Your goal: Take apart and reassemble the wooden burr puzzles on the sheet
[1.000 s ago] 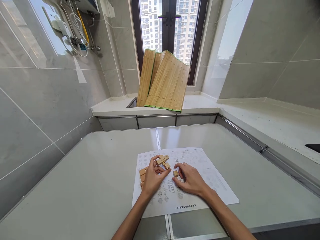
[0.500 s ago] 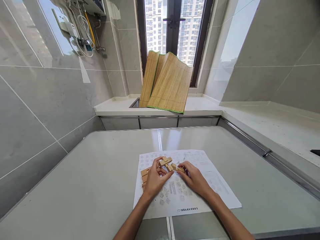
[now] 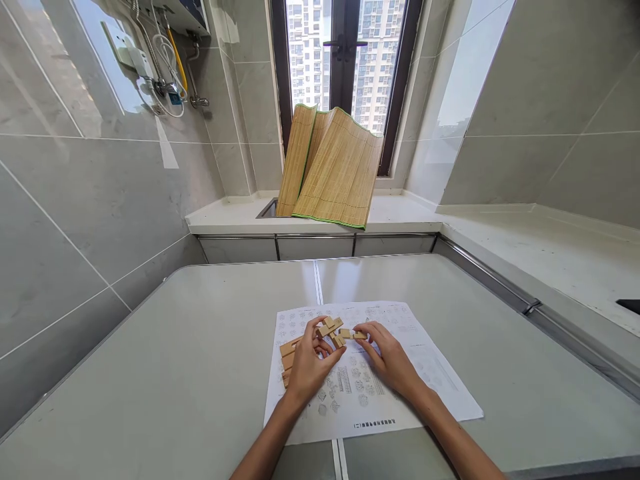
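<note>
Loose notched piece [image 3: 350, 335]: left of the right hand's fingertips, long axis running roughly side to side, its free end pointing at the joined pieces [image 3: 330, 327]; touching or apart, cannot tell
Right hand [image 3: 387, 357]: nearer the piece, thumb and forefinger pinched on its right end
Left hand [image 3: 311, 367]: fingers curled part-open, holding the joined pieces
Stacked pieces [image 3: 289, 361]: beside the left hand
Printed sheet [image 3: 415, 390]: beneath; its bold heading [image 3: 375, 424] too small to read surely, no brand legible
Bamboo mat [image 3: 340, 173]: beyond, by the window [image 3: 343, 73]
</note>
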Tool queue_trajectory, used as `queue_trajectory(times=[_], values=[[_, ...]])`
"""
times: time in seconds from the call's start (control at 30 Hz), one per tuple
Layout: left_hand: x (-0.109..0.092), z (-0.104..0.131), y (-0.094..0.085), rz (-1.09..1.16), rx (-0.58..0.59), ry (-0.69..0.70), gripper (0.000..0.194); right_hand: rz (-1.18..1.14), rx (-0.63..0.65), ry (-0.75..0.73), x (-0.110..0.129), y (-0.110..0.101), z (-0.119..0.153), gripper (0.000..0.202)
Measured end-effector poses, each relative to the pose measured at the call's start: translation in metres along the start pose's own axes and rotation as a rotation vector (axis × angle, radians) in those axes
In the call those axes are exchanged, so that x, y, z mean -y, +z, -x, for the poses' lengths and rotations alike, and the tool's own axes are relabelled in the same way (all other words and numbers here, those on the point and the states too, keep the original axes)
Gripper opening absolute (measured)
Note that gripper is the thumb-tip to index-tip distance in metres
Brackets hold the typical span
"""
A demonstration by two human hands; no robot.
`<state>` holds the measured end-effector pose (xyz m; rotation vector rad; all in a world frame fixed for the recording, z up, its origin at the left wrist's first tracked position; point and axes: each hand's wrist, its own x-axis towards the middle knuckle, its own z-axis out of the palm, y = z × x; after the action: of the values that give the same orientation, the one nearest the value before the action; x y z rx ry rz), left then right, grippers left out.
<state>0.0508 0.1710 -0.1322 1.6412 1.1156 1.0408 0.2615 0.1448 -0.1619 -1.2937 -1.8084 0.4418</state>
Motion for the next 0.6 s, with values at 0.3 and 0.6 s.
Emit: queue_trajectory(times=[0.3,0.6], values=[[0.0023,0.0045,0.0045,-0.076,0.082,0.057,0.062,0.049,-0.014,-0.077,0.0059,0.0021,0.0018,0.033],[0.0011,0.0029,0.0047,-0.119,0.057,0.008,0.064,0.040,-0.058,-0.099,0.0076,0.0009,0.0030,0.021]])
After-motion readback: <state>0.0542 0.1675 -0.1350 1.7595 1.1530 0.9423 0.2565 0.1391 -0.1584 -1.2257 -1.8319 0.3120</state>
